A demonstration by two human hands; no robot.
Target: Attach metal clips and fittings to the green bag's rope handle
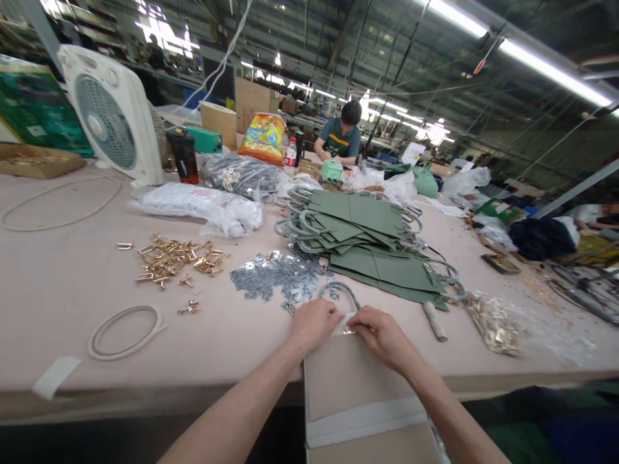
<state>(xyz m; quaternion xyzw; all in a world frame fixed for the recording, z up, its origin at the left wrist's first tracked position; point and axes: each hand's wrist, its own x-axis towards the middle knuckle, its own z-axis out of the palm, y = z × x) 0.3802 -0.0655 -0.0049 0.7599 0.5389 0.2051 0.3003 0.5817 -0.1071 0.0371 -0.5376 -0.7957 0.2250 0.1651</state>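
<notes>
A beige bag panel [362,377] with a pale band across it hangs over the table's front edge. Its top end lies between my hands, and a grey-green cord handle [344,285] loops out beyond it. My left hand [314,324] is closed on the panel's top left corner, thumb and fingers together. Pinched at the top edge, the fingers of my right hand [382,332] are on a small shiny metal fitting [347,330], partly hidden by the fingertips. Thin grey metal plates [278,278] lie heaped just beyond my left hand. A gold-coloured buckle piece [290,309] rests beside it.
Green panels with cord handles [377,241] are stacked ahead. Gold-coloured fasteners [169,259] and a coiled strip [126,332] lie left. A grey roll [434,321] and a bag of metal parts [496,325] lie right. A fan [104,116] stands back left; a person [341,136] works opposite.
</notes>
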